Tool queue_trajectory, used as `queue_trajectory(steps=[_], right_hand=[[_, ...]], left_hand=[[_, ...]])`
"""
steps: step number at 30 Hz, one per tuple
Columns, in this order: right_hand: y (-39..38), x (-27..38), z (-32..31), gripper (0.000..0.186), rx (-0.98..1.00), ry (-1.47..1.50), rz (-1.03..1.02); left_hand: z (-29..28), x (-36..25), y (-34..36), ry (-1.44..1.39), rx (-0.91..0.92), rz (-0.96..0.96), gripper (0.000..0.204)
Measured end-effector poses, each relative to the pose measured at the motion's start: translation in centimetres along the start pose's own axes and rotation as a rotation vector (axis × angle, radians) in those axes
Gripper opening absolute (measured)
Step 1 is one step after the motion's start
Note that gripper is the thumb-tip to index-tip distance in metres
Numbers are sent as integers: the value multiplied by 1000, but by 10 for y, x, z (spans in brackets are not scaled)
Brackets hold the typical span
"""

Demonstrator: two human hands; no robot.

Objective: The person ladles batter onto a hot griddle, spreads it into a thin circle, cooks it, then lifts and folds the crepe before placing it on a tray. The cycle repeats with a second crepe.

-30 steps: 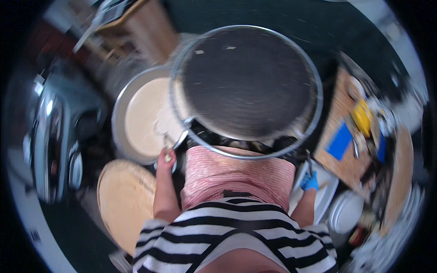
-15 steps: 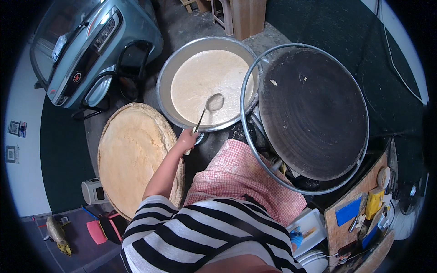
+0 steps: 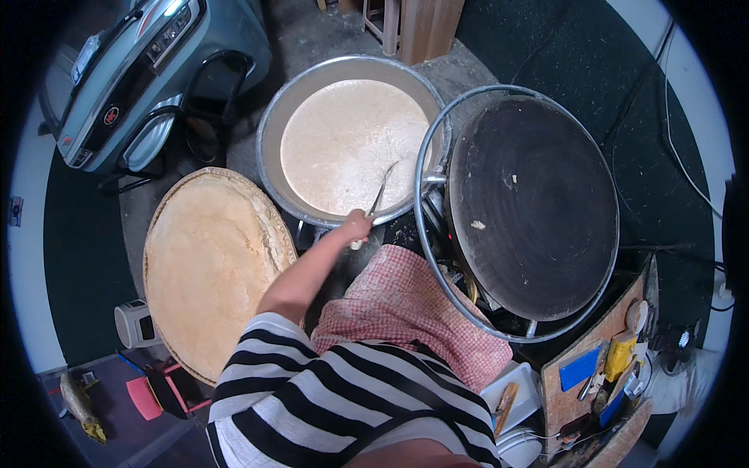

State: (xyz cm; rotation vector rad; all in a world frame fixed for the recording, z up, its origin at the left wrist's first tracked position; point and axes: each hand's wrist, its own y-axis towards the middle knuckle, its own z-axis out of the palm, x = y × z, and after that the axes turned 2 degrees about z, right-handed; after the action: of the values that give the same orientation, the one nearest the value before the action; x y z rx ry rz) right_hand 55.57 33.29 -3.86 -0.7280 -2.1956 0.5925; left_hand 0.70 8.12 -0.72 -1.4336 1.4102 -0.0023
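My left hand is closed around the handle of a ladle. The ladle's bowl end is dipped in pale beige batter near the right side of a large round metal basin. To the right is a big round dark griddle with a few pale crumbs on it, ringed by a metal hoop. On my left, a tall stack of thin round tan flatbreads stands close to my forearm. My right hand is out of sight.
A blue-grey three-wheeled vehicle stands at the far left. Near right are a white tray with a wooden stick and a wooden board bearing tools. A stool is at the back. A checked apron covers my lap.
My left hand has moved right with the ladle, whose bowl has gone from the middle of the batter toward the basin's right side. The blue-gloved hand by the white tray has left view.
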Motion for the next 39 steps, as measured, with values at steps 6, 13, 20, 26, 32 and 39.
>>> queue_trajectory(steps=[6, 13, 20, 26, 32, 39], right_hand=[[-8, 14, 6, 26, 4, -24, -4], [-19, 24, 4, 28, -15, -28, -21], [-26, 24, -1, 29, -19, -18, -37], [-30, 21, -8, 31, -20, 19, -60], [-33, 14, -17, 32, -20, 66, -82], [-35, 0, -32, 34, -33, 116, -82]], left_hand=[[-49, 22, -16, -177, -136, 227, 30], [11, 11, 49, -582, 118, -110, 27], [1, 38, 41, -1475, 575, -191, 25], [-6, 49, 43, -1629, 758, -206, 35], [-23, 50, 25, -1591, 755, -246, 35], [-49, 41, 0, -1501, 684, -153, 34]])
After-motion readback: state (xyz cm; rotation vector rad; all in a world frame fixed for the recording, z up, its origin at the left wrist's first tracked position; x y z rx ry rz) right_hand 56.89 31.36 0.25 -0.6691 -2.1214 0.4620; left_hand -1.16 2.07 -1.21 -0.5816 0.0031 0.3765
